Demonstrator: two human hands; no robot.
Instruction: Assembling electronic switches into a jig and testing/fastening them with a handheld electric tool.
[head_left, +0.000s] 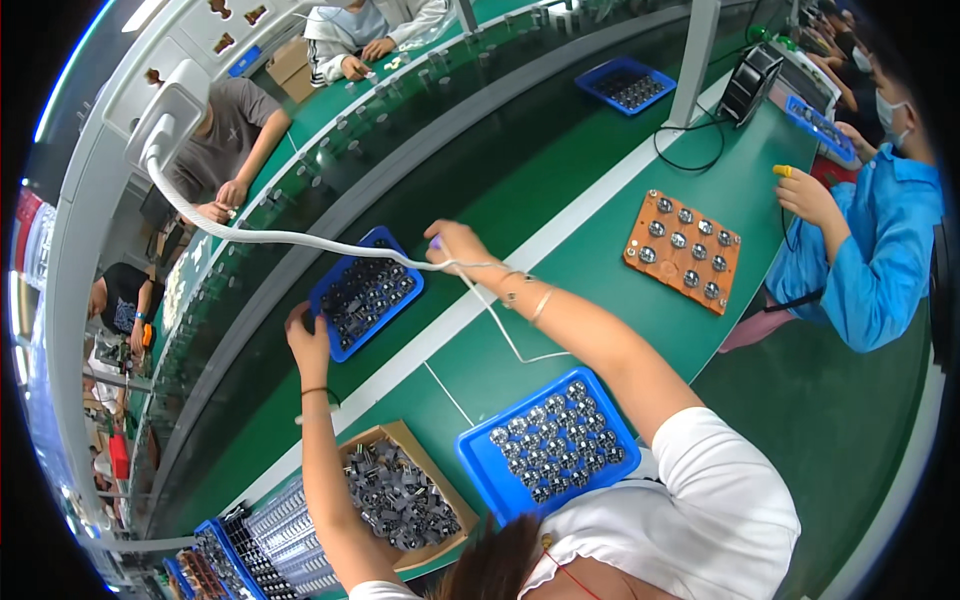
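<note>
1. Your half-curled left hand (308, 338) is at the left rim of the blue parts tray (378, 241) on the green belt, perhaps steadying it; I cannot tell whether it grips.
2. Your right hand (462, 246), beside it, closes round a small purple object (436, 243), apparently to secure it.

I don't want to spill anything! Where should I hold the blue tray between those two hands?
Probably by the tray's rim, at its two short ends, one hand coming from the left and one from the right. It's open-topped and holds many small parts, so lifting both ends level should help. The left hand is at the left end.
</note>
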